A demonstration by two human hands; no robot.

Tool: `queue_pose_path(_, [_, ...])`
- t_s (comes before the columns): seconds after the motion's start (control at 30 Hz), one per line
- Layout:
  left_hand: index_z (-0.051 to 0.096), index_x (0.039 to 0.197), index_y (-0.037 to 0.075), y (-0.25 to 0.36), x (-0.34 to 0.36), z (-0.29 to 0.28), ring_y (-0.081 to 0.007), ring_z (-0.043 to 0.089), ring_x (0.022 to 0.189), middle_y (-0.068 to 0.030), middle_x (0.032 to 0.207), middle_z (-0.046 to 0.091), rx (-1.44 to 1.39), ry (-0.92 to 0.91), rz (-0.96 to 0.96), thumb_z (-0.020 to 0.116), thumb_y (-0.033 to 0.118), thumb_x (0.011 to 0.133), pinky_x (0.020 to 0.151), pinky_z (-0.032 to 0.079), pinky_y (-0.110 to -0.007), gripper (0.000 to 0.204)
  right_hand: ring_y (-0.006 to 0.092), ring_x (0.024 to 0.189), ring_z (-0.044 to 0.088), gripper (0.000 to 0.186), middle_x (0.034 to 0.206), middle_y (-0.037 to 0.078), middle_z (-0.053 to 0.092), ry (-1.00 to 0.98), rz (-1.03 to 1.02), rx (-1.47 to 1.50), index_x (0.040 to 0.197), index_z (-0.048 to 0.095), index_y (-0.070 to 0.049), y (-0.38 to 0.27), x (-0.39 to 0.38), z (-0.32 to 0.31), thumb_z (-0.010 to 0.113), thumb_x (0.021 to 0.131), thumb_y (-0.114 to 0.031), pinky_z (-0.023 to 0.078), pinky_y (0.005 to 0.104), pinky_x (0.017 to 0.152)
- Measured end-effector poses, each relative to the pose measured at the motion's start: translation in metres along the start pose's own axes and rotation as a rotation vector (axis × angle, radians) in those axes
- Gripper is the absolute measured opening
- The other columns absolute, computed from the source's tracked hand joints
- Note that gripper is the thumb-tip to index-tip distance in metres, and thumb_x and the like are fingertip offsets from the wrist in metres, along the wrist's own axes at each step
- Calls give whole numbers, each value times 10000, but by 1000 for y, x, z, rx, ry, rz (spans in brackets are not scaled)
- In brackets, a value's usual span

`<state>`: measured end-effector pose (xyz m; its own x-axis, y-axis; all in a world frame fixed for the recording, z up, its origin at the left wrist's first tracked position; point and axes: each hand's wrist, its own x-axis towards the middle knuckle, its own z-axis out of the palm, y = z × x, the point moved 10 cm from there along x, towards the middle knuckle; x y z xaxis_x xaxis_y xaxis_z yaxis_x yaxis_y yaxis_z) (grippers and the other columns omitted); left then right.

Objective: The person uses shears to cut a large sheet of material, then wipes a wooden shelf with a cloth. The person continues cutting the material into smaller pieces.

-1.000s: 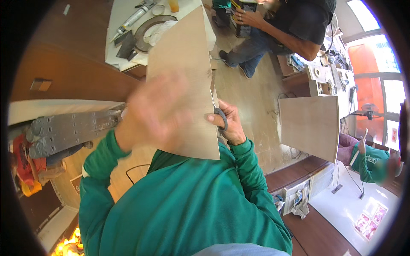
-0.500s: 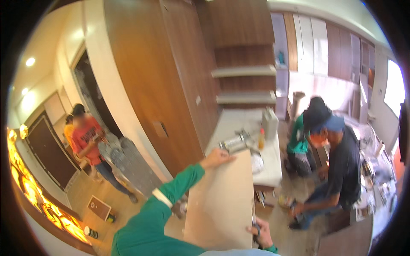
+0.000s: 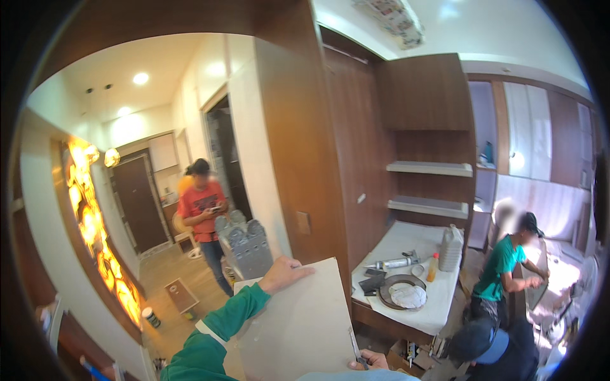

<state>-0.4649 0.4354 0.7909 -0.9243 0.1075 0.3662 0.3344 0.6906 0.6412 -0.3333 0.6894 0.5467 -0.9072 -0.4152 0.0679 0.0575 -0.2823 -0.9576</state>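
A large beige cardboard-like sheet (image 3: pixel 286 330) stands tilted in front of me. My left hand (image 3: pixel 287 274) grips its upper edge, with the fingers lying over the front of the sheet. Low on the sheet's right edge, my right hand (image 3: pixel 373 360) is closed around dark-handled scissors (image 3: pixel 357 351). Their blades point up along that edge. The lower part of the sheet and most of my right forearm are out of sight.
Right of the sheet, a white-topped counter (image 3: pixel 438 311) bears a caulking gun (image 3: pixel 391 262), a round tray (image 3: pixel 386 293), an orange bottle (image 3: pixel 433 268) and a jug (image 3: pixel 451 247). Two co-workers (image 3: pixel 502 270) crouch at the right; a person in red (image 3: pixel 202 206) stands left, beside grey wrapped panels (image 3: pixel 244 247).
My view has swung up and left, so the room sits further right and lower. Both hands keep hold: the left on the sheet's top edge, the right on the scissors.
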Motion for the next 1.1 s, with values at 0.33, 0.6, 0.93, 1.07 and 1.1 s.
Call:
queue_pose_path(0.33, [566, 587, -41, 21, -189, -58, -105, 354, 517, -52, 485, 408, 191, 220, -204, 738, 494, 820, 479, 338, -359, 608, 187, 1041, 586, 450, 1161, 105, 629, -339, -197, -209, 1274, 545, 49, 22, -84, 43, 584, 952, -264, 489, 329, 897])
queue_pose_path(0.6, [543, 571, -17, 45, -294, -119, -107, 305, 519, -44, 478, 351, 358, 337, -349, 719, 495, 846, 463, 293, -368, 608, 285, 1094, 613, 770, 1230, 213, 575, -497, -36, 428, 1329, 439, 126, 46, -118, 93, 482, 970, -553, 520, 386, 937])
queue_pose_path(0.93, [545, 520, 1, 43, -356, -152, -162, 384, 456, -96, 456, 424, 423, 513, -416, 742, 519, 803, 476, 360, -398, 622, 172, 911, 578, 489, 1050, 90, 593, -671, -4, 23, 1188, 568, 38, 25, -112, 129, 701, 849, -288, 472, 319, 851])
queue_pose_path(1.07, [599, 559, 55, 62, -352, -154, -210, 481, 456, -87, 505, 540, 495, 546, -389, 748, 548, 779, 505, 433, -435, 560, 115, 862, 614, 450, 969, 57, 697, -640, 17, -118, 1137, 668, 36, -31, -123, 135, 808, 777, -197, 508, 285, 772])
queue_pose_path(1.1, [618, 604, 49, 74, -350, -155, -182, 481, 479, -73, 520, 539, 475, 601, -313, 761, 551, 769, 517, 439, -423, 547, 115, 824, 615, 449, 931, 57, 700, -630, 44, -235, 1101, 682, 33, -36, -125, 130, 827, 765, -227, 512, 284, 737])
